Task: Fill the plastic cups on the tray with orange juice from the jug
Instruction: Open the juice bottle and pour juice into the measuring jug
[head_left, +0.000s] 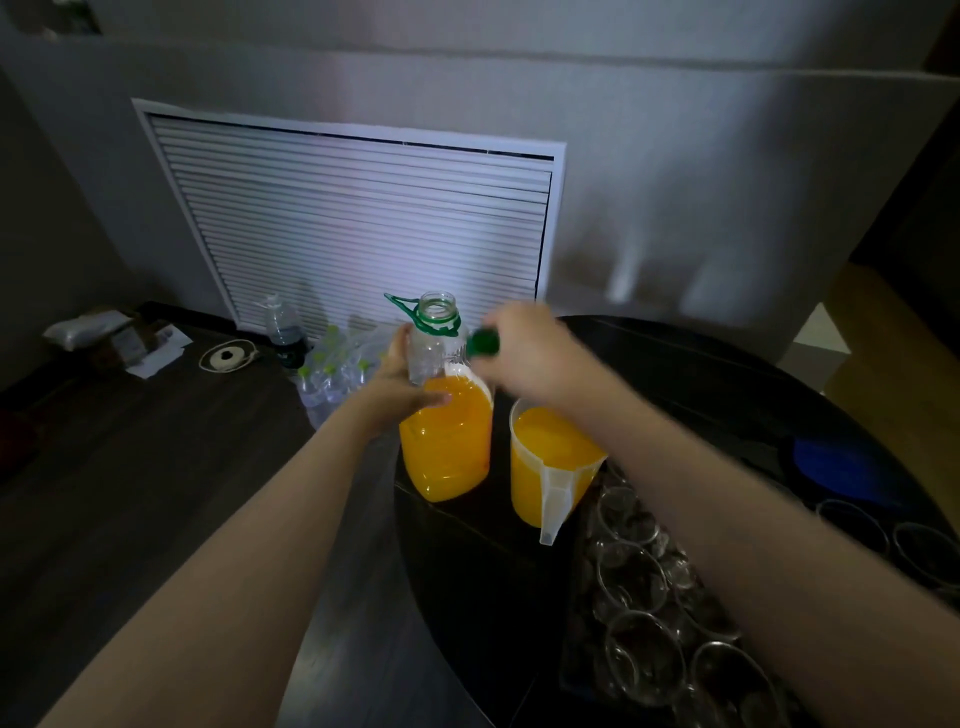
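Pretty dim in here, so the clear plastic cups (644, 613) on the tray (576, 670) at my lower right are mostly just glints, and my right forearm covers part of them. A couple more cups (883, 535) get cut off at the right edge, next to something blue (836, 467) I can't make out.

My left hand (400, 384) is wrapped around the shoulder of the big juice bottle (447, 441), thumb across the front, steadying it upright on the dark round table (467, 597). The bottle's mouth is open, about two-thirds full of orange juice. My right hand (530, 348) pinches the green cap (483, 344) just beside the neck; fingers are blurry.

The jug (550, 467) sits right beside the bottle, nearly full of juice, handle pointing toward me, touching the tray's far end or close to it.
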